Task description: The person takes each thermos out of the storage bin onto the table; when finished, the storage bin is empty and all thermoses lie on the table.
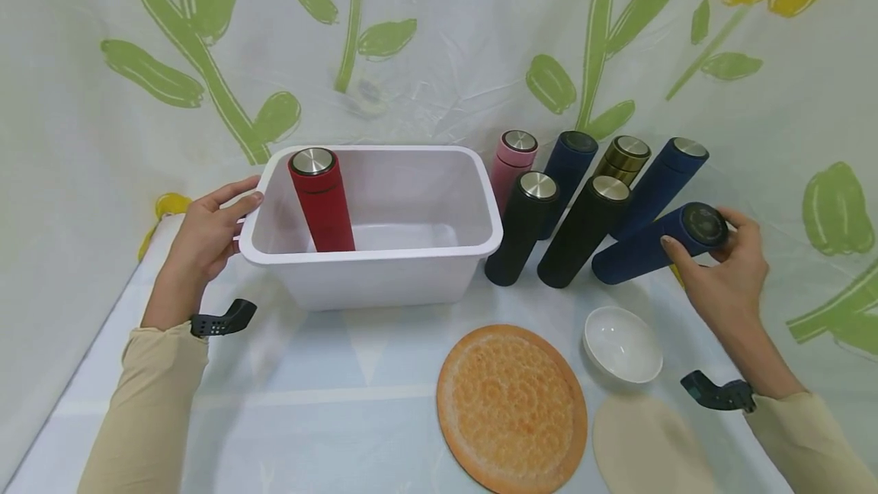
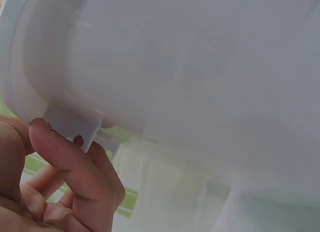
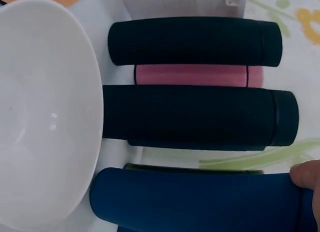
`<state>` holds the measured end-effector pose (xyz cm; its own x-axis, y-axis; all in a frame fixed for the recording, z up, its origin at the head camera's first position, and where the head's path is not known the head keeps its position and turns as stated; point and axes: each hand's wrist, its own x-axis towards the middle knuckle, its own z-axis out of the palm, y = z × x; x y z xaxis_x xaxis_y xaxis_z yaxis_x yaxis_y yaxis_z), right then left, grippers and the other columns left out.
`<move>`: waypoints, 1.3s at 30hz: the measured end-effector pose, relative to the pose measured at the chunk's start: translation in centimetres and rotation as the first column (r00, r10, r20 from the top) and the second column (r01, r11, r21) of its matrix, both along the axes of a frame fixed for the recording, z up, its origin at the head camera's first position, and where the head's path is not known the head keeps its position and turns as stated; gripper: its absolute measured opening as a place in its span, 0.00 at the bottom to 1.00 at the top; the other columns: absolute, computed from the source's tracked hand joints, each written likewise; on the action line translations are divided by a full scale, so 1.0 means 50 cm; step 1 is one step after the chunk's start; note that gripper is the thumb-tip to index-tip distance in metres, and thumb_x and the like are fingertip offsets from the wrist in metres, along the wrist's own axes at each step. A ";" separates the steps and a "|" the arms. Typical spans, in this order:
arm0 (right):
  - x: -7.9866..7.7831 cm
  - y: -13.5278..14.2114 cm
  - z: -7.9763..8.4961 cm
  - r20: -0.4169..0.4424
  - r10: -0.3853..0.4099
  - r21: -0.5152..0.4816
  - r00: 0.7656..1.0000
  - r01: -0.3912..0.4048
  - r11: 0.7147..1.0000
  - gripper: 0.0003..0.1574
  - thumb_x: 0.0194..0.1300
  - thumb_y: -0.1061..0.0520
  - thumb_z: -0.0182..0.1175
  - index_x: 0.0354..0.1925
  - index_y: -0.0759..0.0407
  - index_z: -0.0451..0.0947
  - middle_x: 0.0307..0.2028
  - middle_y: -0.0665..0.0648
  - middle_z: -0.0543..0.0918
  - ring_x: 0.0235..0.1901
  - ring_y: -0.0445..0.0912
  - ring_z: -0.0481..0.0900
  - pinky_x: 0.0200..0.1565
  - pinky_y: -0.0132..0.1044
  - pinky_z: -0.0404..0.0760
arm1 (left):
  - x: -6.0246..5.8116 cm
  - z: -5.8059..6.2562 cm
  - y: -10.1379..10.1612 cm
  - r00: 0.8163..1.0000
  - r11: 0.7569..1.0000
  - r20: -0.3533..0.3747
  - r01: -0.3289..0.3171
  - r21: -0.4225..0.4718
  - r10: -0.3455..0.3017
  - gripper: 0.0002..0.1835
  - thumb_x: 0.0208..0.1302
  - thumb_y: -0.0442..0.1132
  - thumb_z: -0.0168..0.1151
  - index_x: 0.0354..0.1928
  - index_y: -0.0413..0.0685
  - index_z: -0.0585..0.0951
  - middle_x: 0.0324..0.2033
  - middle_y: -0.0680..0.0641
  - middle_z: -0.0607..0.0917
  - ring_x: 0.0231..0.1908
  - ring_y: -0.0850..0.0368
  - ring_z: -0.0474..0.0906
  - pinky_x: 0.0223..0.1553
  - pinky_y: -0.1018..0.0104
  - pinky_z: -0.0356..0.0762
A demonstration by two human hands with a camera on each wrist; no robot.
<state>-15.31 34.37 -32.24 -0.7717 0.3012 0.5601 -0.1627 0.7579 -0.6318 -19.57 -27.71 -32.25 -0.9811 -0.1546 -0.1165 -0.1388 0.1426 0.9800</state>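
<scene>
At the left end of the white plastic bin (image 1: 370,280), my left hand (image 1: 209,227) grips the rim, thumb on top and fingers underneath. The left wrist view shows those fingers (image 2: 75,172) curled at a small tab under the rim. A red thermos (image 1: 322,208) with a silver lid stands inside the bin, toward its left. On the right, my right hand (image 1: 730,273) holds a dark blue thermos (image 1: 638,250) near its dark lid, thumb on the near side. In the right wrist view the thumb (image 3: 307,174) presses on this blue thermos (image 3: 200,199).
Right of the bin stand two black thermoses (image 1: 517,231), a pink one (image 1: 509,170), a gold-topped one (image 1: 622,158) and two more blue ones (image 1: 661,185). Nearer lie a white bowl (image 1: 623,345), a round bread-patterned mat (image 1: 511,406) and a beige disc (image 1: 648,448).
</scene>
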 end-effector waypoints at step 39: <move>-0.127 0.005 -0.003 0.209 0.141 -0.011 0.968 -0.142 0.990 0.51 0.65 0.53 0.67 0.76 0.54 0.49 0.66 0.66 0.70 0.64 0.63 0.70 0.61 0.57 0.72 | -0.006 -0.004 -0.006 1.000 0.994 -0.004 0.010 0.111 -0.009 0.36 0.66 0.53 0.66 0.74 0.57 0.68 0.55 0.54 0.73 0.38 0.63 0.80 0.33 0.70 0.83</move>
<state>-21.65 34.61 -32.37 -0.9062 0.1789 0.3832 -0.1334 0.7389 -0.6604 -19.89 -27.99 -32.47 -0.9829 -0.1316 -0.1287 -0.1343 0.0343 0.9904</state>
